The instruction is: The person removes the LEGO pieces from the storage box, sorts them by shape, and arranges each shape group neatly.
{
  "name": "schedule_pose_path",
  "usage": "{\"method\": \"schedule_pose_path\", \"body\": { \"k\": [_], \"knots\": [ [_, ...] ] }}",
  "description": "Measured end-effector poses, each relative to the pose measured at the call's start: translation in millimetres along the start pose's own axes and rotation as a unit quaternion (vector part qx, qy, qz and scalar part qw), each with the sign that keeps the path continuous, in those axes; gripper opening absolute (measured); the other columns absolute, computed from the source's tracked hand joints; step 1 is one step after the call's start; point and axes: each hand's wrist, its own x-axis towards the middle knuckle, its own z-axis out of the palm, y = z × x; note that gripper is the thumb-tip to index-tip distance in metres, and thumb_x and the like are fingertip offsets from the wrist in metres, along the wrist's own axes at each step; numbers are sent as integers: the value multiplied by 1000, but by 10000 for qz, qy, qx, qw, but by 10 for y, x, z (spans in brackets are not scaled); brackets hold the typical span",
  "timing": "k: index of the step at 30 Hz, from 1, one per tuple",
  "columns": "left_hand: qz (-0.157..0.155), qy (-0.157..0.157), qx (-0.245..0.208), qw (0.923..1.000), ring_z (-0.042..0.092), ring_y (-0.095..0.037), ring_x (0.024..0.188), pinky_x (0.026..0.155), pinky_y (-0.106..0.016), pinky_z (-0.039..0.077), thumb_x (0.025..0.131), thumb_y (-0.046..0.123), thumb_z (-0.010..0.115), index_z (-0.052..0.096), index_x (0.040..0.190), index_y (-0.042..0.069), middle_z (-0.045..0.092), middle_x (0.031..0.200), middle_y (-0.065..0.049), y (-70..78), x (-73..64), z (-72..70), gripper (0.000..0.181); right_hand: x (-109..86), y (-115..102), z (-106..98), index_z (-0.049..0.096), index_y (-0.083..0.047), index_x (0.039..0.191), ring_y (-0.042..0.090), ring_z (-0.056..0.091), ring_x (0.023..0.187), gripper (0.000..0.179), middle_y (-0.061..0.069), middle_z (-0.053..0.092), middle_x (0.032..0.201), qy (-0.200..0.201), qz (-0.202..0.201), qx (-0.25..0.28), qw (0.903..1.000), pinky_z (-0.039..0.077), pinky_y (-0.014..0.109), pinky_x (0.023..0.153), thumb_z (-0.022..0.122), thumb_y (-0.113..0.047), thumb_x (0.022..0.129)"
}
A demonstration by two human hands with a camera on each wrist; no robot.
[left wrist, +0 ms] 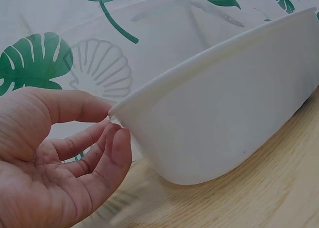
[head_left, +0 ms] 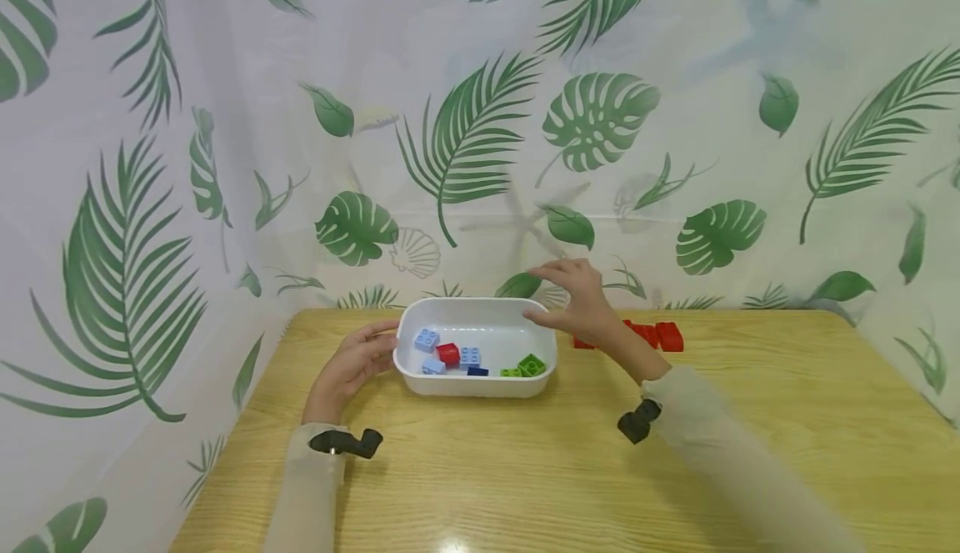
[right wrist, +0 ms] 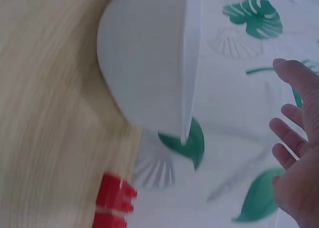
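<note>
A white plastic tub [head_left: 472, 385] stands on the table with several toy building blocks inside: light blue blocks [head_left: 470, 357], a red block [head_left: 447, 354], a dark blue block [head_left: 477, 372] and green blocks [head_left: 532, 365]. My left hand [head_left: 360, 361] is at the tub's left end. In the left wrist view, its bent fingers [left wrist: 117, 143] and thumb pinch the rim. Over the tub's right end, my right hand [head_left: 576, 307] is raised, thumb and fingers spread apart with nothing between them. The right wrist view shows it above rim height, apart from the tub.
Several red blocks [head_left: 670, 337] lie on the wooden table [head_left: 480, 470] right of the tub, partly hidden by my right forearm. A leaf-print curtain [head_left: 480, 161] hangs behind the table's back edge and along its left side.
</note>
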Motion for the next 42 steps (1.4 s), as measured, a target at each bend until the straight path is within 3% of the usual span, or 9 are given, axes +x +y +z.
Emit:
{"method": "schedule_pose_path", "body": {
  "k": [8,16,26,36,42],
  "knots": [
    [-12,62,-29,10000,68,-12,101,86,-28,58,102,6,58,45,149,-2,64,134,-15,-11,8,4,49,52,-324,501,68,-16,132,30,46,123,55,10,65,130,-519,-307,-148,9981,37,55,104,85,-32,82],
    [-24,81,-76,9999,68,-11,100,87,-29,58,102,6,59,47,148,-1,69,125,-6,7,-8,2,48,137,-445,862,71,-12,128,29,49,120,47,9,67,127,-940,-636,-379,9928,40,54,105,83,-27,85],
    [60,-9,-64,10000,67,-12,103,89,-30,57,102,6,57,45,148,-3,67,130,-12,15,-19,1,48,406,-516,1056,73,-11,126,26,48,116,48,8,68,129,-1861,137,-453,9814,39,46,102,84,-33,85],
    [4,17,-26,10000,66,-14,107,91,-31,56,103,6,56,44,149,-2,55,144,-25,-6,3,27,49,512,-430,1219,74,-10,125,27,50,118,47,8,70,127,-2326,13,-509,9712,38,48,103,78,-39,88],
    [-16,103,9,9999,66,-14,106,92,-33,57,102,8,59,45,149,-1,57,142,-25,7,13,4,50,539,-404,1260,72,-10,128,25,49,120,46,7,69,125,-2668,146,-551,9621,37,48,106,77,-37,90]
  ]
}}
